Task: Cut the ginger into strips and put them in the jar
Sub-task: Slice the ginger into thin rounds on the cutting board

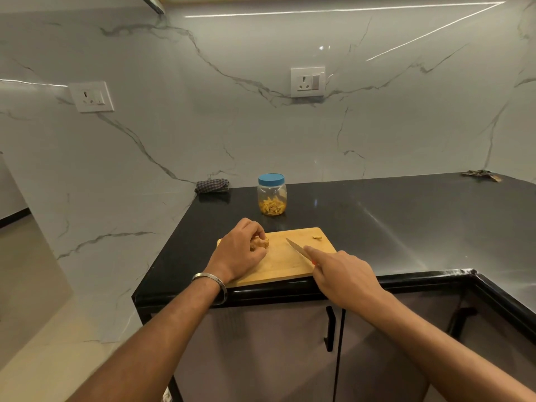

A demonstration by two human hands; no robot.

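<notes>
A wooden cutting board point(282, 264) lies at the front edge of the black counter. My left hand point(239, 250) grips a piece of ginger point(260, 242) on the board's left part. My right hand point(340, 275) holds a knife point(296, 246) by its handle, forefinger laid along the blade's back, the tip pointing toward the ginger but apart from it. A small ginger scrap point(317, 236) lies near the board's far right corner. Behind the board stands a clear jar point(271, 195) with a blue lid on, holding ginger strips at its bottom.
A folded checked cloth point(212, 186) lies at the counter's back left corner by the marble wall. A dark crumpled item point(481, 174) sits at the far right back. The black counter point(391, 224) extends to the right. Cabinet doors with black handles point(330, 329) are below.
</notes>
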